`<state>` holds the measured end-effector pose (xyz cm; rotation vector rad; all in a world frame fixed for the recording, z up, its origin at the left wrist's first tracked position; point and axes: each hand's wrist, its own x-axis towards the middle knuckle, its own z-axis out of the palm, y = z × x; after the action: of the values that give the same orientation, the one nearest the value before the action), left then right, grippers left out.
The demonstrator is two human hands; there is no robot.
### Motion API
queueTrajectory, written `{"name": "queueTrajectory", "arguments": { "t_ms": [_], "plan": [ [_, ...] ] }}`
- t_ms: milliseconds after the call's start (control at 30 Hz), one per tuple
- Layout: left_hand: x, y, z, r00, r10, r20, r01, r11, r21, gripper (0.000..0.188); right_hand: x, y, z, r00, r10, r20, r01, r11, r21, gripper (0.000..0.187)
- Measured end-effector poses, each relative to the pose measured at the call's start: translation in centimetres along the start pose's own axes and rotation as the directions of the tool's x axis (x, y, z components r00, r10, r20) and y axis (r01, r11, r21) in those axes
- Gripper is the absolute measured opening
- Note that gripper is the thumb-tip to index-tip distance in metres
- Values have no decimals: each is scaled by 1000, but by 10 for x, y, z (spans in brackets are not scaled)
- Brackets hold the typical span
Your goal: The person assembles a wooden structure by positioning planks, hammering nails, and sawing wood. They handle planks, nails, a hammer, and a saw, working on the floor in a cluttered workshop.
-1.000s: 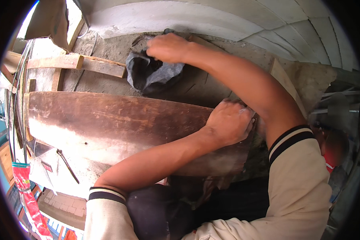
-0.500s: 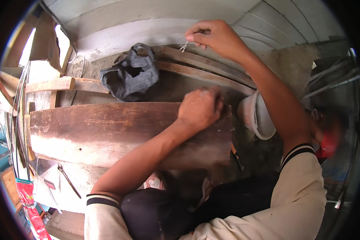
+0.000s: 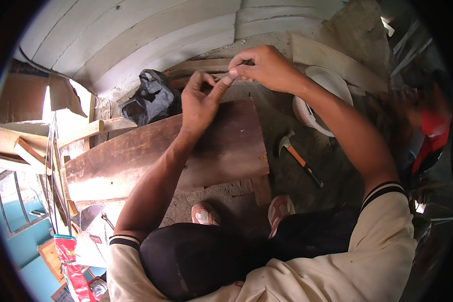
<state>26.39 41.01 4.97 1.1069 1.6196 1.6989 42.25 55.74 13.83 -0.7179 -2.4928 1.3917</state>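
Thin object (image 3: 236, 77), indistinct at fingertips (image 3: 232, 72)

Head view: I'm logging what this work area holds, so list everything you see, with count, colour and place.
Board: one, brown, centre
Hammer: one, orange and black handle, right of the board
Bucket: one, white, right of centre
Bag: one, black, beyond the board
Packet: one, red and white, lower left
Plank: one, pale, upper right
Timber: several, pale brown, left
Cardboard: count unclear, brown, upper left
Wall: one, off-white, top
Another person: one, blurred, red clothing, right edge
Thin item: count and colour unclear, top centre
Left hand: one, bare, top centre
Right hand: one, bare, top centre, pinching the thin item
Shirt: one, cream, bottom
Trousers: one, black, bottom centre
Shoes: two, pink and white, below the board
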Motion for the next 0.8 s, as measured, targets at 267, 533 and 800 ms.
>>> {"name": "queueTrajectory", "arguments": {
  "t_ms": [267,533,800],
  "plan": [
    [-4,12,0,979,15,204,-55,980,190,20,-11,1,3,946,-322,-36,304,921,-244,17],
    [-3,8,-7,929,-34,367,43,999,-16,12,-105,66,5,898,-321,-302,235,928,-289,57],
    [-5,12,-10,865,-21,501,-77,982,174,11,-348,207,124,812,404,-421,-555,758,-343,50]
  ]
}}
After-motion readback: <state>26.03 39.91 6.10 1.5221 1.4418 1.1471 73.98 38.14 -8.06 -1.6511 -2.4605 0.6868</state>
